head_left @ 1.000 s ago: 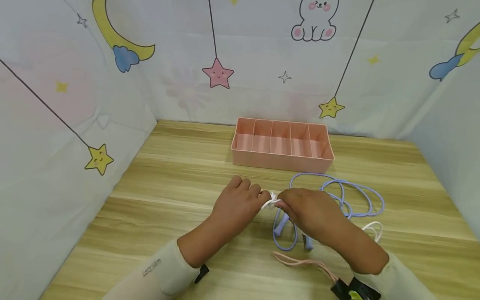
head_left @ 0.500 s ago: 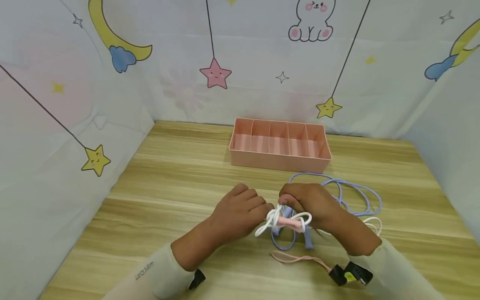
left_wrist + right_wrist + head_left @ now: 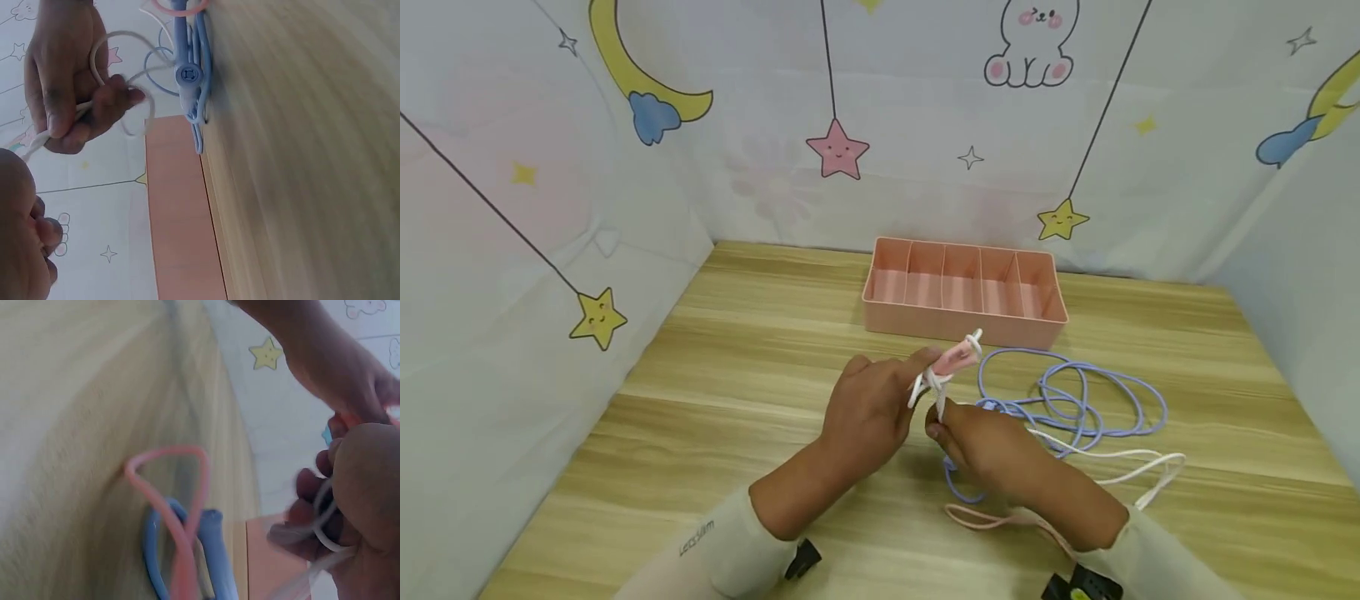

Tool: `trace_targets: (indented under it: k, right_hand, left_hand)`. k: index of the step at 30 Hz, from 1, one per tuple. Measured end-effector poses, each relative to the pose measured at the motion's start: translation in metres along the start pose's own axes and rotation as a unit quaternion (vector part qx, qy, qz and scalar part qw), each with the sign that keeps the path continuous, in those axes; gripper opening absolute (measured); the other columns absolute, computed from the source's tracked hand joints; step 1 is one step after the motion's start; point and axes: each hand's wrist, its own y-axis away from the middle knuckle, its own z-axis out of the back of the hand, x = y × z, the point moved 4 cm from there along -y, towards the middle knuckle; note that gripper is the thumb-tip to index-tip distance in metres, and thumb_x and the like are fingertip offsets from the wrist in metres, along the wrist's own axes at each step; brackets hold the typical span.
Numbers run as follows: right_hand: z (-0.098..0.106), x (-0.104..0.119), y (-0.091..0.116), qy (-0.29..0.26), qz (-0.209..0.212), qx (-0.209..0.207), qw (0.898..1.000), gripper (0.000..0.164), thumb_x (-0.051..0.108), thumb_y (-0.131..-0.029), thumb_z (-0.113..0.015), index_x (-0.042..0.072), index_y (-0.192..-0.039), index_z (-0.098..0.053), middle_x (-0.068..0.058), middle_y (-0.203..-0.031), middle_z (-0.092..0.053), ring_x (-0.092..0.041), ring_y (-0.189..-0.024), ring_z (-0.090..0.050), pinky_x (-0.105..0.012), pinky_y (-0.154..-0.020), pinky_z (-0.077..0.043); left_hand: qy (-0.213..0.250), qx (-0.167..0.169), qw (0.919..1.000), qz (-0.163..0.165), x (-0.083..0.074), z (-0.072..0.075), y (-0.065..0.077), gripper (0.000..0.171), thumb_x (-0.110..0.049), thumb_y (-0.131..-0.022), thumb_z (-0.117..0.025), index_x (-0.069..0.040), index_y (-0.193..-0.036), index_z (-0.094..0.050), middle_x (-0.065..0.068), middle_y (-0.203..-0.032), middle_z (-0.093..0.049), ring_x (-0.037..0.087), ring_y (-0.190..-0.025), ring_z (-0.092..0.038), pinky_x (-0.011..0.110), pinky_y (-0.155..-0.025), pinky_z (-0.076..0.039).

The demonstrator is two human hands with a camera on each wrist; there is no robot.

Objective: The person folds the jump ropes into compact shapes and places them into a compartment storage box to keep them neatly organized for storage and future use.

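My left hand grips a jump rope's pink handle, which points up to the right and has white cord wrapped around it. Just below the handle, my right hand pinches a length of that cord. The left wrist view shows the cord running between the right thumb and fingers, with a loose loop hanging beyond them. More white cord trails past the right wrist onto the table. A blue jump rope lies coiled beside and under the right hand.
A pink box with several compartments stands at the back of the wooden table. A looped pink cord lies near the right forearm. Printed cloth walls enclose the table at the back and sides.
The handle came into view below the hands and now points upward. My right hand has moved down below it, drawing on the white cord, and more cord shows on the right.
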Motion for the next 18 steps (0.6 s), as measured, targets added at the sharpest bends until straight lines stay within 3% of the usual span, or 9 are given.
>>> trace_targets:
  k: [4,8,12,16,18]
  right_hand:
    - [-0.005,0.011,0.005,-0.059,0.004,0.038,0.998,0.011,0.027,-0.107,-0.055,0.019,-0.101,-0.059,0.017,-0.078,-0.054,-0.002,-0.066,-0.052,-0.028,-0.062,-0.049]
    - [-0.002,0.022,0.012,-0.086,0.026,0.057,0.994,0.01,0.029,-0.104,-0.061,0.024,-0.096,-0.056,0.02,-0.079,-0.052,0.0,-0.069,-0.051,-0.026,-0.063,-0.047]
    - [0.011,0.032,0.015,-0.065,0.052,0.055,0.995,0.01,0.025,-0.103,-0.062,0.026,-0.094,-0.058,0.019,-0.086,-0.053,0.0,-0.074,-0.051,-0.025,-0.066,-0.047]
    - [0.029,0.034,0.014,-0.042,0.061,0.057,0.996,0.016,0.021,-0.102,-0.064,0.026,-0.088,-0.057,0.019,-0.084,-0.053,0.0,-0.071,-0.049,-0.025,-0.064,-0.046]
    - [0.037,0.032,0.014,-0.046,0.048,0.063,0.996,0.019,0.018,-0.104,-0.061,0.024,-0.087,-0.055,0.018,-0.081,-0.053,0.0,-0.068,-0.05,-0.025,-0.062,-0.047]
  left_hand:
    - [-0.063,0.064,0.9941,0.061,0.005,-0.001,-0.005,0.044,-0.021,-0.094,-0.072,-0.026,-0.134,-0.055,-0.001,-0.063,-0.058,0.017,-0.055,-0.056,0.034,-0.056,-0.034]
    - [-0.145,0.12,0.9788,0.082,0.015,-0.003,-0.007,0.047,-0.014,-0.093,-0.072,-0.03,-0.131,-0.05,0.0,-0.058,-0.048,0.021,-0.048,-0.051,0.035,-0.054,-0.031]
    - [-0.18,0.161,0.9685,0.062,0.022,-0.008,-0.002,0.056,-0.005,-0.087,-0.072,-0.03,-0.133,-0.051,-0.001,-0.06,-0.045,0.021,-0.047,-0.048,0.035,-0.057,-0.03]
    - [-0.212,0.158,0.9641,0.019,0.022,-0.01,0.001,0.019,-0.018,-0.095,-0.07,-0.017,-0.111,-0.061,-0.002,-0.063,-0.052,0.019,-0.049,-0.047,0.034,-0.06,-0.031]
    - [-0.227,0.155,0.9614,0.007,0.022,-0.01,0.003,0.011,-0.022,-0.096,-0.068,-0.013,-0.095,-0.061,-0.002,-0.065,-0.055,0.02,-0.052,-0.05,0.035,-0.061,-0.033]
